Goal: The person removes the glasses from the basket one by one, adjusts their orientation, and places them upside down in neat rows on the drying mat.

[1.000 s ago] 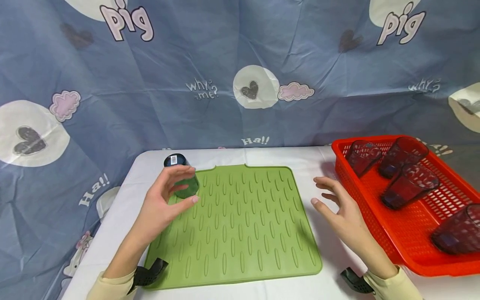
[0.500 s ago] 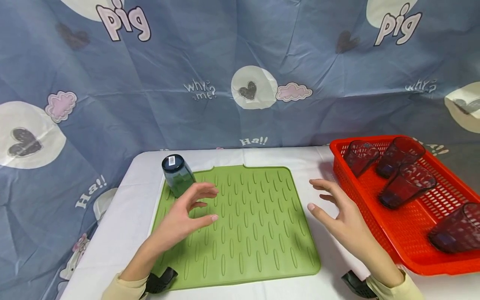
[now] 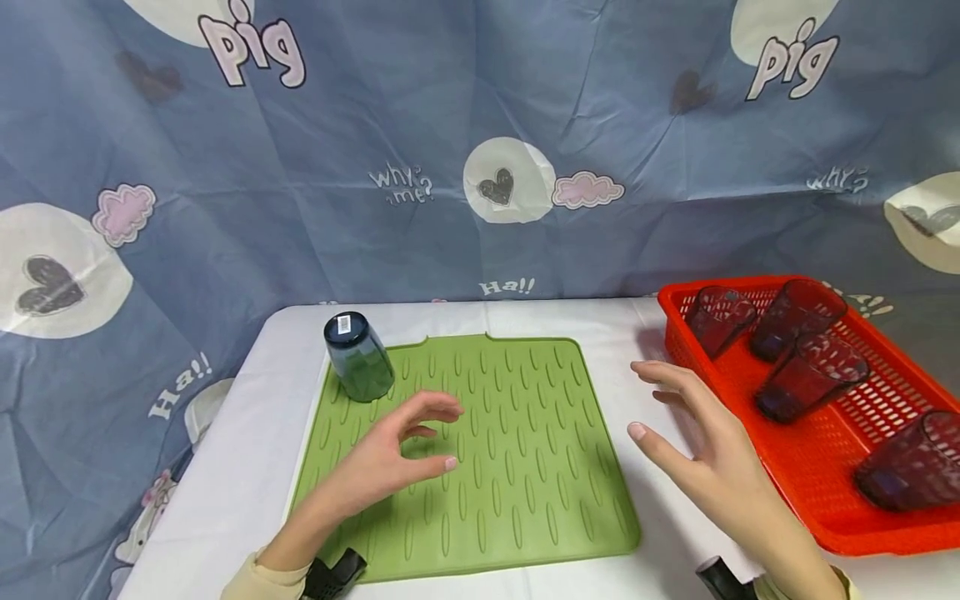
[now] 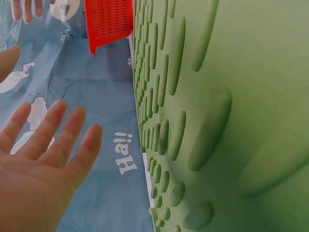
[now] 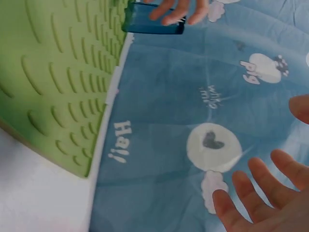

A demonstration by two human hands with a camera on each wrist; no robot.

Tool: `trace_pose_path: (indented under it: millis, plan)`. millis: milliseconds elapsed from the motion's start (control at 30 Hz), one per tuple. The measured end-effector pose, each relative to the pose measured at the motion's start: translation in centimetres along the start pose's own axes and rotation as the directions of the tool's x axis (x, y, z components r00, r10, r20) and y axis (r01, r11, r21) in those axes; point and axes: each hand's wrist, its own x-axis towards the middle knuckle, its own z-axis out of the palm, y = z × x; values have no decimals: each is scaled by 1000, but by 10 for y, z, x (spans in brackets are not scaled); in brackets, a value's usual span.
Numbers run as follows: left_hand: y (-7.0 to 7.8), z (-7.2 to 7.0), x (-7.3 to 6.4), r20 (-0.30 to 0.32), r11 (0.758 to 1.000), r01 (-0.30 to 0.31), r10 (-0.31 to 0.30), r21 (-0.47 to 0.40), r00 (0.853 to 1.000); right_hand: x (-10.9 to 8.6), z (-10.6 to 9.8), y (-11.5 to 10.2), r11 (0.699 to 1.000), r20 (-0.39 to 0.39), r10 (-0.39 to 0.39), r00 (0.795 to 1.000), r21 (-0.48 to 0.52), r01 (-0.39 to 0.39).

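Note:
A dark blue glass (image 3: 358, 357) stands upside down on the far left corner of the green ribbed mat (image 3: 517, 500), a barcode sticker on its base. My left hand (image 3: 397, 450) hovers over the mat's left half, fingers loosely bent and apart from the thumb, holding nothing. Over the white cloth between the mat and the red basket (image 3: 795, 492), my right hand (image 3: 727, 467) hangs in the air, its fingers spread and also without anything. Both palms (image 4: 34, 188) show bare in the wrist views.
Several dark glasses lie tilted in the basket at the right, one glass (image 3: 911, 462) near its front and another glass (image 3: 813, 379) farther back. A white cloth (image 3: 202, 500) covers the table. Behind it hangs a blue printed curtain (image 3: 480, 83).
My left hand has moved away from the upside-down glass, rightward and nearer to me, and the glass shows fully now. My right hand has shifted slightly right and nearer.

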Motion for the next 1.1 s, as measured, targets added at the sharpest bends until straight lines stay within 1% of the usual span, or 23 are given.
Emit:
trace_pose_path:
  millis: [133,200,367,500,600,800,900,967,1000,1100]
  plan:
    - [0,0,-1,19,999,36,-37,6,999,-3,-11,-9,999,-11,20,1000,-41,-21]
    - [0,0,-2,24,998,56,-56,6,998,-4,-18,-11,997,-11,12,1000,-77,-12]
    - [1,0,-4,22,997,79,-79,10,997,-5,-38,-10,984,7,40,999,-177,-38]
    - [1,0,-5,31,996,84,-84,3,996,-6,-56,-5,966,-6,32,999,-256,-32]
    - [0,0,-5,35,996,85,-85,-3,996,-8,-70,1,947,-24,29,999,-319,-35]
    - [-1,0,-5,41,996,85,-84,-5,996,-13,-96,22,902,-64,85,994,-420,-104]
    - [-1,0,-6,44,996,87,-86,-11,995,-16,-107,33,898,-103,90,991,-421,-126]
    - [-2,0,-6,44,996,86,-85,-7,995,-18,-113,39,898,-134,103,986,-413,-150]
    - [-2,0,-6,45,996,87,-87,-8,995,-18,-117,42,900,-152,98,984,-408,-152]
    - [-3,0,-7,46,996,93,-93,-9,995,-21,-126,53,896,-190,108,976,-407,-179]
